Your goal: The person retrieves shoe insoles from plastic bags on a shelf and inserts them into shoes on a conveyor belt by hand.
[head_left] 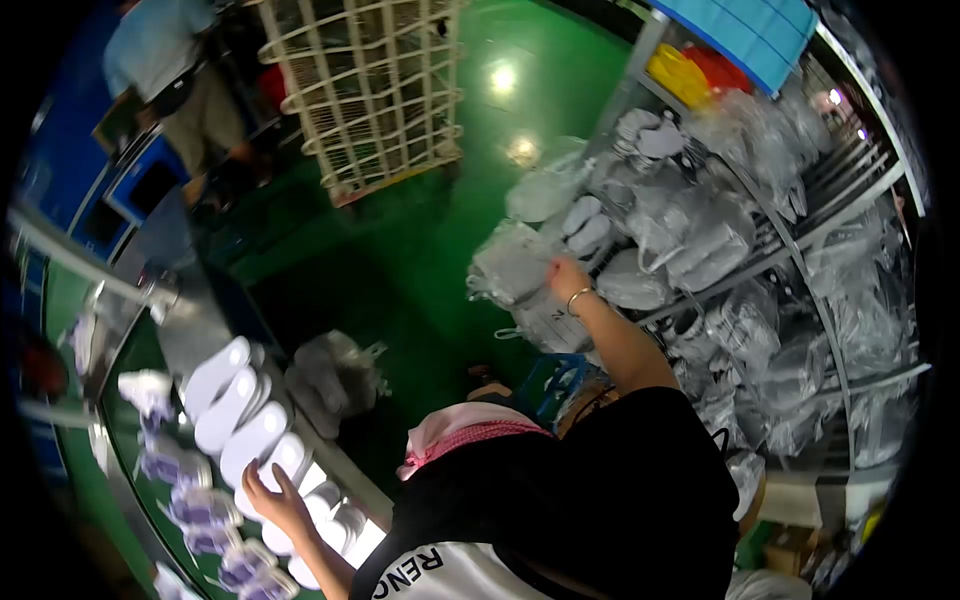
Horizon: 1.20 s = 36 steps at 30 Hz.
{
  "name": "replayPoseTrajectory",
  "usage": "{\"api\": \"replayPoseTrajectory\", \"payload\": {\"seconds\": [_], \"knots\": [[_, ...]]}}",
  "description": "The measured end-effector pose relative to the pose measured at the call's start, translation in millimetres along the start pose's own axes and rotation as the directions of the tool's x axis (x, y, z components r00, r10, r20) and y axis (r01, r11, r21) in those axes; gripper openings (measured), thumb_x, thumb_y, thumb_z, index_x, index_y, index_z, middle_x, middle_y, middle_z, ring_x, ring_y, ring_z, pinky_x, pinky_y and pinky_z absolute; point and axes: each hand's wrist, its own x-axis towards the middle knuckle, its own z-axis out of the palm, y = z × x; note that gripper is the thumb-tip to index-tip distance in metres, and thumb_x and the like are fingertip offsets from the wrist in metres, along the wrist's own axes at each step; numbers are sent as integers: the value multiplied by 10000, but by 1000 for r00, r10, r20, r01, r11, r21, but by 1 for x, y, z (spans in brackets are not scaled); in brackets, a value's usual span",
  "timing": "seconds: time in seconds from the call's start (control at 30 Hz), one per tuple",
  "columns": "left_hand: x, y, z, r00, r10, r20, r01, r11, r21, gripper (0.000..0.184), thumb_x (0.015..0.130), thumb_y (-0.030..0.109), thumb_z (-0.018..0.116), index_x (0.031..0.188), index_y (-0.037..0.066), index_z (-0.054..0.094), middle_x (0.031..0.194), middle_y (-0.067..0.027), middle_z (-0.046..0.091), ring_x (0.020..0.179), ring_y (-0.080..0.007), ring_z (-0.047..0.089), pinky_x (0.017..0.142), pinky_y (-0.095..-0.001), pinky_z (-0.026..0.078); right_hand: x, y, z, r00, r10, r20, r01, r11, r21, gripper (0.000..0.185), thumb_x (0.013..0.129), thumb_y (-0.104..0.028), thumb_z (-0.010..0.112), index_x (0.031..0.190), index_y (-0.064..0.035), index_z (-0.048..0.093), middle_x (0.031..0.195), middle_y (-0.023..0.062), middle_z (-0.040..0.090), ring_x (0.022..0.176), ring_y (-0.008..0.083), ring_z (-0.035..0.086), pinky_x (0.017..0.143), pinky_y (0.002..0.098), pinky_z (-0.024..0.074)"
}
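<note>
a: where are the 2 hands?

b: the left hand (275,497) is over the row of white soles (218,370), its fingers and thumb spread apart. the right hand (568,275) is out at a clear plastic bag (512,263), by the edge of the metal rack (895,377).

a: is the right hand closed on it?

b: i can't tell; the fingertips are too small and blurred, so it may be a pinch or only a touch.

a: and the step in hand?

b: i'd judge it a reach to the bag, which lies against other wrapped bundles (700,235). the soles overlap on the person's left, next to purple-and-white shoes (208,507).

a: what does the next move call for?

b: in my view, gathering the slack plastic firmly, then easing it clear of its neighbours without snagging.
</note>
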Motion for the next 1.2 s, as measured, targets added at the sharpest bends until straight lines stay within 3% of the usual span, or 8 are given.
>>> {"api": "replayPoseTrajectory", "payload": {"seconds": [0.23, 0.37, 0.47, 0.63, 0.73, 0.97, 1.13, 1.2], "knots": [[84, 176, 133, 874, 347, 341, -317, 938, -143, 251, 680, 51, 563, 923, 2, 519, 920, -162, 530, 861, -339, 491, 755, -393, 385, 165, 93, -147, 863, 147, -484, -154, 988, 25, 373, 742, -248, 549, 1033, -23, 485, 1011, 201, 504, 911, 372, 479, 774, 401, 404], [124, 306, 214, 687, 576, 443, -432, 814, -388, 196, 693, 29, 553, 886, 2, 540, 878, -152, 557, 846, -322, 506, 744, -378, 395, 237, 135, -184, 851, 107, -514, -150, 988, -44, 471, 718, -289, 582, 1100, -49, 450, 1086, 199, 462, 982, 371, 441, 822, 394, 383], [139, 416, 285, 471, 787, 398, -503, 610, -612, 215, 711, 64, 558, 919, 17, 534, 907, -154, 550, 856, -315, 506, 746, -371, 401, 275, 152, -190, 922, 76, -380, -147, 976, -162, 749, 619, -324, 674, 1225, -71, 315, 1213, 180, 342, 1141, 329, 305, 935, 355, 288], [112, 604, 390, 203, 953, 224, -465, 295, -835, 308, 731, 131, 576, 1015, 42, 498, 994, -140, 524, 940, -301, 478, 808, -355, 384, 307, 195, -195, 972, -36, -231, -4, 985, -171, 574, 602, -319, 665, 1097, -91, 485, 1099, 105, 474, 1018, 289, 434, 869, 354, 337], [79, 687, 441, 152, 972, 180, -527, 234, -817, 303, 738, 152, 558, 1010, 30, 500, 979, -144, 530, 909, -311, 498, 761, -368, 413, 315, 205, -212, 970, -194, -149, 176, 976, -125, 435, 634, -320, 651, 960, -46, 566, 891, 112, 577, 845, 247, 543, 756, 312, 409], [38, 759, 492, 65, 931, 358, -803, 262, -536, 165, 705, 174, 575, 802, 43, 546, 780, -135, 567, 698, -294, 572, 605, -364, 471, 320, 242, -228, 975, -199, -101, 194, 979, -61, 419, 667, -285, 616, 989, -30, 534, 923, 120, 554, 858, 244, 535, 763, 314, 410], [28, 762, 520, 33, 965, 261, -897, 144, -419, 63, 699, 140, 517, 671, 83, 517, 665, -90, 550, 652, -224, 576, 524, -322, 469, 314, 247, -226, 972, -202, -118, 200, 979, -31, 406, 695, -255, 587, 1013, -17, 506, 950, 127, 536, 868, 242, 528, 769, 315, 411], [22, 757, 531, 92, 984, -153, -981, 63, -182, 62, 689, 130, 487, 641, 94, 504, 620, -56, 517, 576, -202, 541, 484, -287, 456, 312, 249, -227, 972, -199, -128, 197, 980, -29, 401, 706, -243, 575, 1023, -12, 495, 961, 129, 529, 872, 241, 525, 772, 316, 411]]}}
